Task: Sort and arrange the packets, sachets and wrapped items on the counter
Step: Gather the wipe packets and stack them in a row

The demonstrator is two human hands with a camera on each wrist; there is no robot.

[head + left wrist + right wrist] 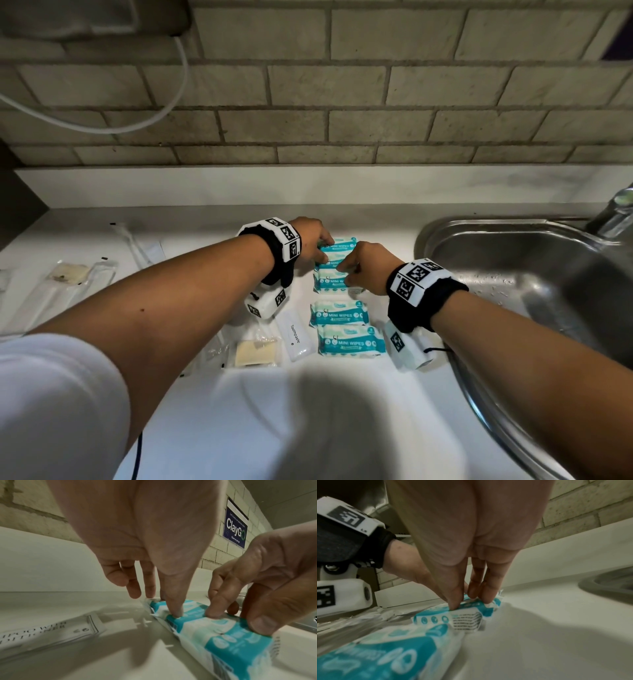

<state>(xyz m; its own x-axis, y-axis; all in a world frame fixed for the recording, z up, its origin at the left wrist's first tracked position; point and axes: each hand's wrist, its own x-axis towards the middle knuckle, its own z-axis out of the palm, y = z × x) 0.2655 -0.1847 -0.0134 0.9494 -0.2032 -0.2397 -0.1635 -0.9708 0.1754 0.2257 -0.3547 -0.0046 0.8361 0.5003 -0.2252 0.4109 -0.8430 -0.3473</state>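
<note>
Several teal-and-white mini wipes packets lie in a column on the white counter [212,411]. My left hand [317,243] pinches the farthest packet [339,247] at its left end, thumb [174,609] on its near edge and a finger behind it. My right hand [359,265] pinches the right end of the two far packets, thumb [453,604] in front and fingers [482,595] behind; which of the two it holds I cannot tell. The second packet [330,283] touches the farthest. Two more packets [339,313] [351,340] lie nearer, untouched.
A white toothpaste sachet [297,339] and a clear packet with a yellowish pad [255,353] lie left of the near packets. More clear wrapped items [68,277] sit far left. A shampoo sachet [42,635] lies by my left hand. The steel sink [513,260] is right.
</note>
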